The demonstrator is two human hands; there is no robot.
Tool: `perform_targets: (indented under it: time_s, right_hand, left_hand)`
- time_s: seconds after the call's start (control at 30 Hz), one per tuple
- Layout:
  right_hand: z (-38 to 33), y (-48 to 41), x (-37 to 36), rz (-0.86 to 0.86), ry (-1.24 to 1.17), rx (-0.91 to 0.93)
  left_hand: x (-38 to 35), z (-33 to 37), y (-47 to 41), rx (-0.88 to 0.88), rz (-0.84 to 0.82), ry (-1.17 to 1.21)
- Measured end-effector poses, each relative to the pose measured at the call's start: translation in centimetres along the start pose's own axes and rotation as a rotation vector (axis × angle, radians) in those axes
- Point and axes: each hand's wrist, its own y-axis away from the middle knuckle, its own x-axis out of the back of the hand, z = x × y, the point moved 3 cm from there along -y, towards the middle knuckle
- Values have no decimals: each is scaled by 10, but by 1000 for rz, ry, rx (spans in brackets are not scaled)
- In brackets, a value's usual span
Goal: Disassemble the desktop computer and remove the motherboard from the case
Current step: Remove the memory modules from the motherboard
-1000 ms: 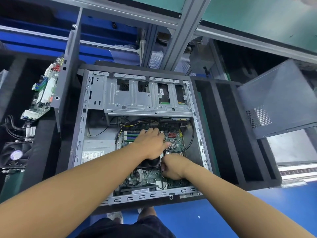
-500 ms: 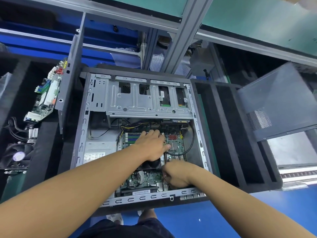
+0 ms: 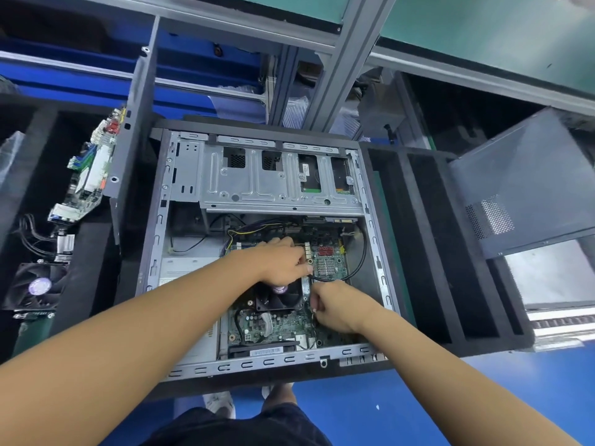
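The open grey computer case [image 3: 257, 362] lies flat in front of me. The green motherboard [image 3: 273, 323] is inside, with a black CPU cooler fan [image 3: 280, 299] on it. My left hand [image 3: 283, 262] lies over the far edge of the cooler, its fingers bent down onto the board by the memory slots and its thumb pointing right. My right hand [image 3: 335, 307] is just right of the cooler and pinches a thin wire [image 3: 313, 317] that runs down to the board. A black cable [image 3: 362, 262] loops at the board's right side.
A metal drive cage [image 3: 273, 185] fills the far half of the case, and a power supply [image 3: 190, 268] sits at its left. Black foam trays flank it: another motherboard [image 3: 91, 175] and a fan [image 3: 38, 288] on the left, the side panel [image 3: 528, 188] on the right.
My left hand has slid slightly away from me, uncovering more of the cooler fan. My right hand stays beside the cooler, working at the thin wire.
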Motion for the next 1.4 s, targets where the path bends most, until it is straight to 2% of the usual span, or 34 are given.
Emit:
perform_targets:
  time_s: [0.13, 0.47, 0.7, 0.83, 0.93, 1.07, 1.27, 1.4]
  right_hand:
    - [1, -3, 7, 4, -42, -19]
    - [-2, 7, 22, -154, -100, -75]
    - [-44, 19, 41, -182, -225, 203]
    - [-74, 15, 27, -71, -20, 427]
    - [-88, 10, 16, -41, 47, 549]
    - [-93, 0, 12, -99, 187, 582]
    - [-115, -11, -4, -179, 685, 605]
    - [-121, -21, -8, -333, 775, 569]
  left_hand:
    - [1, -11, 5, -2, -71, -3]
    - [0, -11, 7, 3, -59, 45]
    - [7, -9, 13, -12, -13, 24]
    - [11, -10, 24, -45, 68, -189]
    - [11, -14, 28, -44, 64, -243]
    - [13, -20, 30, -35, -14, -218]
    - [6, -22, 29, -44, -122, -263]
    - [4, -24, 26, -20, -165, -210]
